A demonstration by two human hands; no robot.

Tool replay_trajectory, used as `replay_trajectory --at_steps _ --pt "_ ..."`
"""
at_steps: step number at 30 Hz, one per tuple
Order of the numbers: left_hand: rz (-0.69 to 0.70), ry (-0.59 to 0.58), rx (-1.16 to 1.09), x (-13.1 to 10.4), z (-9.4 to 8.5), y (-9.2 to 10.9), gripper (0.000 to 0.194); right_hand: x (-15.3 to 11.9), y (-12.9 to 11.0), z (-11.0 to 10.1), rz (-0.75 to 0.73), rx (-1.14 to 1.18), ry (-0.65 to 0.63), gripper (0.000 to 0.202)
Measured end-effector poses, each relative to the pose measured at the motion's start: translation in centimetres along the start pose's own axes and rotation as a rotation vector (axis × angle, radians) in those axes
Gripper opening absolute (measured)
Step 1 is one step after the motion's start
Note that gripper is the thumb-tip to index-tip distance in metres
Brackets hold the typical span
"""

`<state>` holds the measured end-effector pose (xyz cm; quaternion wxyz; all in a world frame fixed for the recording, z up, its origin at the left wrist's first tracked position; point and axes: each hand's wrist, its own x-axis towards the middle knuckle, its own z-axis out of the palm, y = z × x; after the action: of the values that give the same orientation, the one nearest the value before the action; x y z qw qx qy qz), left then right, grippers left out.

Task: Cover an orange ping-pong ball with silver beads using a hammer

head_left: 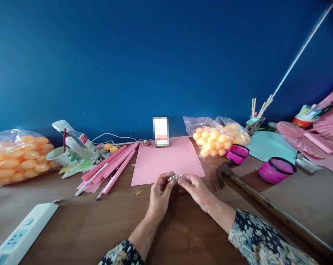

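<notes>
Near the front edge of a sheet of pink paper (166, 162), my two hands meet over the table. My left hand (159, 197) is closed, its thumb and fingers pinching a small shiny gold-and-silver piece (172, 177). Its exact kind is too small to make out. From the right, my right hand (198, 189) pinches at the same piece, thumb and forefinger together at its right side. The fingers partly hide the piece. Farther back, a small round metallic ball (146, 142) lies by the paper's far left corner.
A claw hammer (254, 191) lies to the right beside two magenta bands (276, 170). Bags of orange balls (213, 140) stand at right and left. Pink strips (111, 167) lie left of the paper. A power strip (25, 232) sits front left; a blue wall rises behind.
</notes>
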<state>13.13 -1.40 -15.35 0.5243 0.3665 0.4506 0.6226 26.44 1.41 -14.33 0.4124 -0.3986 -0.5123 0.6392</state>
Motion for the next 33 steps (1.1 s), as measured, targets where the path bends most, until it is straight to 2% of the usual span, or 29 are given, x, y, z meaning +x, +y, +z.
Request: replay_trajectory --at_steps 10,23,33 --pt "0.042 -0.011 0.075 0.20 -0.23 -0.43 0.027 0.13 -0.05 0.29 0.050 0.039 0.042 0.031" --pt "0.062 -0.018 0.139 0.17 -0.33 -0.71 0.026 0.20 -0.11 0.33 0.074 0.057 0.013 0.031" --pt "0.075 -0.007 0.191 0.13 -0.28 -0.66 0.025 0.23 -0.07 0.59 0.085 0.025 0.091 0.032"
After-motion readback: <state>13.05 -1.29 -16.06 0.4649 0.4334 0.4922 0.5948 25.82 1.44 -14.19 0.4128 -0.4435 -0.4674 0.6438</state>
